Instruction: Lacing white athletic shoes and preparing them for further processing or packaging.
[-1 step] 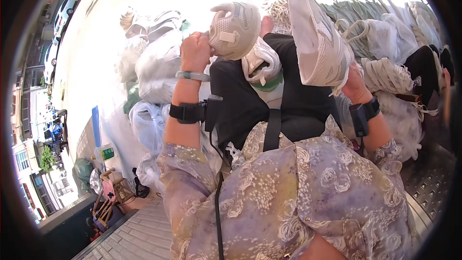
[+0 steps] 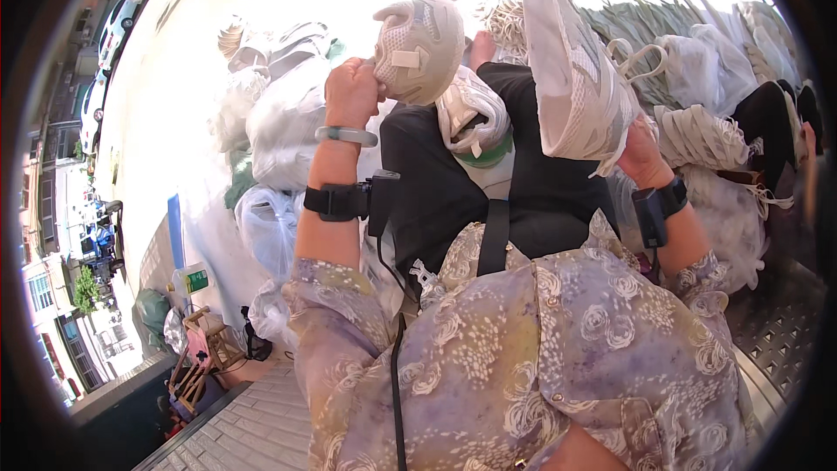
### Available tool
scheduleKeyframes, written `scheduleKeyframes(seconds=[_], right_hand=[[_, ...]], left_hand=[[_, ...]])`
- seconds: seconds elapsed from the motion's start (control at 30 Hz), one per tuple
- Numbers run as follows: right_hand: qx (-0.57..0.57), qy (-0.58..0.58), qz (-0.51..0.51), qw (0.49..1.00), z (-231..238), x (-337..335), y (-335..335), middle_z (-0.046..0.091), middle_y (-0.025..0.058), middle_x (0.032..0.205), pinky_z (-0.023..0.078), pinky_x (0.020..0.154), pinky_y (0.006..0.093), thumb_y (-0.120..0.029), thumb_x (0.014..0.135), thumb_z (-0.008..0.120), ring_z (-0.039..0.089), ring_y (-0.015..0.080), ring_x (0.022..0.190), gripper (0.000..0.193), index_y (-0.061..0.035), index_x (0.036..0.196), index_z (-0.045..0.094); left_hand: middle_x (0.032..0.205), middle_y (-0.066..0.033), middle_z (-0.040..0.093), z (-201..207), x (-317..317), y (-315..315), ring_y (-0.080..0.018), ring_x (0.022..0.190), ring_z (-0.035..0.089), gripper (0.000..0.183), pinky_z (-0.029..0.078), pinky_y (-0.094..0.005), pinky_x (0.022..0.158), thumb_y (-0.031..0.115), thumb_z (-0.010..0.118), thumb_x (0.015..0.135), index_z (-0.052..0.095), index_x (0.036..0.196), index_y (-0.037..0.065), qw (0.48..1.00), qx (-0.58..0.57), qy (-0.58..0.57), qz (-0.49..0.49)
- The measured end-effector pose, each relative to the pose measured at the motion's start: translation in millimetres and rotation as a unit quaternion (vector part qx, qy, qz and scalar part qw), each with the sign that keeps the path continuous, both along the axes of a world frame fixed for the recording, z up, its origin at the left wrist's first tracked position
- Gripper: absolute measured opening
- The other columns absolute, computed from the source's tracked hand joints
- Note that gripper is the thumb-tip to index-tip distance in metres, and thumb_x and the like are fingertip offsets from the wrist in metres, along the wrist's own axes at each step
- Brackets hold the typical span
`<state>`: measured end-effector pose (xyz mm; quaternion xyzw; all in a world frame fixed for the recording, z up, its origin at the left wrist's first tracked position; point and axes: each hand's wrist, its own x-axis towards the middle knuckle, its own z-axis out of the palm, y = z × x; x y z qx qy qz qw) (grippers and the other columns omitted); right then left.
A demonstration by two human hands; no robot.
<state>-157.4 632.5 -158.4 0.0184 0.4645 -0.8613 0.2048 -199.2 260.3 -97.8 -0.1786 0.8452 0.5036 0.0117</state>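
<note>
My left hand [image 2: 351, 92] is closed on the edge of a beige mesh shoe upper [image 2: 423, 57], held up above my left knee. My right hand [image 2: 641, 153] grips a second whitish shoe upper [image 2: 580, 96], which stands on end with its pale inner side partly showing; a loose lace loop [image 2: 643, 65] hangs beside it. The fingers of the right hand are partly hidden behind that upper. Between my knees, a third white shoe upper [image 2: 455, 100] rests on a green-rimmed object [image 2: 488, 157], apart from both hands.
Clear plastic bags [image 2: 283, 135] of pale shoe parts lie at the left. Stacked uppers [image 2: 702, 135] and more bags [image 2: 697, 70] lie at the right, near another person's dark-clothed leg [image 2: 763, 118]. A wooden stool [image 2: 205, 358] stands at the lower left.
My left hand and its shoe upper have shifted very slightly left and up. My right hand and the upper it holds look almost unchanged.
</note>
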Motion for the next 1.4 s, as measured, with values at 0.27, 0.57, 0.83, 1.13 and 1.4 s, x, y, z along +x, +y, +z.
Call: scheduleKeyframes(seconds=[0.27, 0.57, 0.83, 1.13, 1.4], right_hand=[[0.223, 0.096, 0.134, 0.961, 21.9, -15.5, 9.0, 0.062, 0.0045, 0.1, 0.045, 0.072, 0.0232, -0.012, 0.088, 0.047, 0.056, 0.0101, 0.083, 0.025, -0.0015, 0.107, 0.061], [0.561, 0.476, 0.152, 0.66, 34.5, -37.3, -66.4, 0.056, 0.0145, 0.073, 0.043, 0.066, 0.041, -0.011, 0.078, 0.047, 0.055, 0.0326, 0.072, 0.014, -0.0012, 0.084, 0.057], [0.649, 0.446, 0.149, 0.598, -10.0, -43.8, -130.3, 0.058, 0.0142, 0.064, 0.046, 0.063, 0.0436, -0.021, 0.079, 0.048, 0.059, 0.0334, 0.066, 0.023, -0.0029, 0.068, 0.058], [0.587, 0.416, 0.156, 0.677, -41.8, -52.7, -108.8, 0.063, 0.0153, 0.078, 0.048, 0.068, 0.0374, -0.026, 0.082, 0.052, 0.061, 0.0294, 0.075, 0.025, -0.0047, 0.082, 0.065], [0.407, 0.114, 0.127, 0.897, -29.9, -52.0, -84.7, 0.058, 0.0011, 0.07, 0.047, 0.061, 0.0246, -0.028, 0.087, 0.055, 0.056, 0.0097, 0.065, 0.03, 0.0012, 0.09, 0.062]], left_hand=[[0.054, -0.0107, 0.056, -15.9, -46.1, -11.7, -0.0107, 0.037, 0.045, 0.021, 0.032, -0.0237, 0.033, 0.016, 0.047, 0.075, 0.057, 0.069, -0.002, 0.991, 0.06, -0.076, -0.096], [0.056, -0.0065, 0.056, 7.7, -66.9, -1.7, -0.01, 0.041, 0.048, 0.021, 0.038, -0.0238, 0.038, 0.019, 0.05, 0.077, 0.058, 0.073, 0.0, 0.994, 0.038, -0.001, -0.104], [0.059, -0.0044, 0.057, 8.5, -34.3, 13.0, -0.0065, 0.04, 0.045, 0.02, 0.034, -0.0204, 0.036, 0.018, 0.047, 0.08, 0.059, 0.08, 0.002, 0.991, 0.106, 0.02, -0.079], [0.06, -0.0033, 0.056, -12.3, 34.5, 22.6, -0.0062, 0.042, 0.047, 0.029, 0.037, -0.0214, 0.038, 0.013, 0.044, 0.078, 0.06, 0.096, -0.004, 0.993, 0.104, -0.002, -0.059], [0.066, -0.0201, 0.06, -47.3, 89.1, 59.0, -0.0368, 0.063, 0.06, 0.018, 0.049, -0.045, 0.059, 0.011, 0.047, 0.077, 0.049, 0.091, -0.001, 0.953, -0.267, 0.074, -0.124]])
